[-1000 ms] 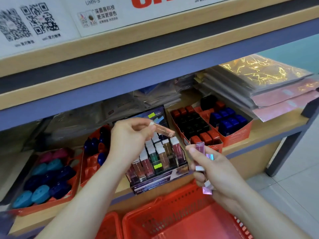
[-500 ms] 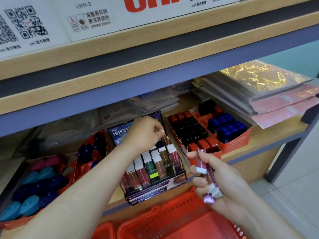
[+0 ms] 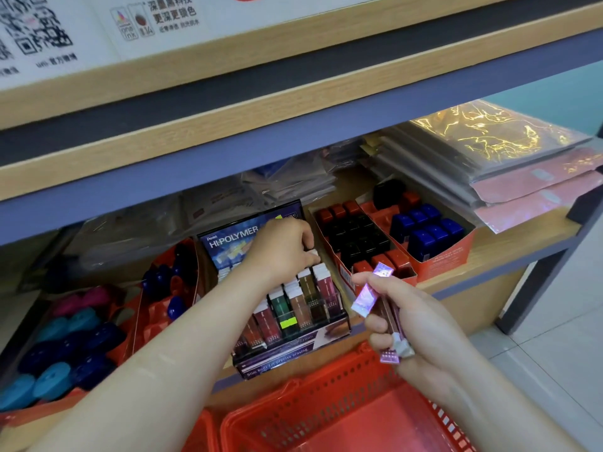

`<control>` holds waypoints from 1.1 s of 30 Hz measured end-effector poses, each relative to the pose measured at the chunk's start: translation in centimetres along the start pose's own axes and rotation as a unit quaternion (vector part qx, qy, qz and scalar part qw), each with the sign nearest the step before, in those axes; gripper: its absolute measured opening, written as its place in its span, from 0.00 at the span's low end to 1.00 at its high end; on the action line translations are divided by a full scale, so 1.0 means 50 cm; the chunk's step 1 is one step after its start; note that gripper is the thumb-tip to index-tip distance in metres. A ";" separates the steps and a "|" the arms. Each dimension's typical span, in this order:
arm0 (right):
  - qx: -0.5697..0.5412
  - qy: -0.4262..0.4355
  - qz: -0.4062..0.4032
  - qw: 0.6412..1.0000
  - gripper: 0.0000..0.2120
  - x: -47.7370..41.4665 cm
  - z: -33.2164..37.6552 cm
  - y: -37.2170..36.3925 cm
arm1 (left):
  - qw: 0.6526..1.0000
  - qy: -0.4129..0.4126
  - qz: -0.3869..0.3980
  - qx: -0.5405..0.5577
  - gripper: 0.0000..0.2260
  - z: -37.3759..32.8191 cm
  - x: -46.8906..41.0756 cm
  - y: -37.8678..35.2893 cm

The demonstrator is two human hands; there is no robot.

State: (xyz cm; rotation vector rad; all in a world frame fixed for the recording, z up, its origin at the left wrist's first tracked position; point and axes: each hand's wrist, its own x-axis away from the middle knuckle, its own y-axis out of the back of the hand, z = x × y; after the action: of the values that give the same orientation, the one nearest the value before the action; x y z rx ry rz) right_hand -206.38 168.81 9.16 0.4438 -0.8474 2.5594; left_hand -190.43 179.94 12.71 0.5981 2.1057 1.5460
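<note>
A dark display box (image 3: 281,353) labelled Hi-Polymer stands on the lower shelf, filled with rows of slim erasers (image 3: 305,303) in coloured sleeves. My left hand (image 3: 283,246) reaches into the back row, its fingertips curled round the white end of one slim eraser (image 3: 314,253) there. My right hand (image 3: 411,322) hovers in front of the box and grips a few slim erasers: a shiny pink-purple eraser (image 3: 372,293) sticks up between thumb and forefinger, and the other erasers (image 3: 393,345) lie in the curled fingers.
A red shopping basket (image 3: 310,415) sits below the shelf edge, under my arms. Orange cartons of red, black and blue blocks (image 3: 439,259) stand right of the display. An orange tray of round blue and teal items (image 3: 65,340) lies left. Glossy folders (image 3: 496,148) are stacked at right.
My left hand carried a slim eraser from mid-air down into the back row of the display box. My right hand stayed in place with its erasers.
</note>
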 end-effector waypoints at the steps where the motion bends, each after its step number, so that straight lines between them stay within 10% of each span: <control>1: -0.003 0.013 0.001 1.000 0.07 0.006 -0.001 0.002 | 0.999 0.016 -0.008 0.032 0.07 -0.002 0.008 0.007; 13: -0.026 0.041 0.066 0.997 0.05 0.029 -0.005 -0.016 | 0.910 0.104 0.011 0.402 0.02 -0.078 0.185 0.049; 20: -0.168 0.002 -0.014 0.986 0.17 0.028 0.021 -0.002 | 0.978 0.045 -0.070 0.193 0.06 -0.035 0.157 0.063; 33: -0.154 0.007 -0.010 0.988 0.10 0.045 0.028 -0.005 | 0.990 -0.102 -0.094 -0.013 0.06 -0.050 0.127 -0.007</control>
State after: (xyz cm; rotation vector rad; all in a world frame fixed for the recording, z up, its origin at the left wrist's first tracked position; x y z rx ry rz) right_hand -207.98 168.78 11.29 0.3363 -1.2020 2.3531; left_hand -197.01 181.69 12.34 0.5100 1.9258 1.3461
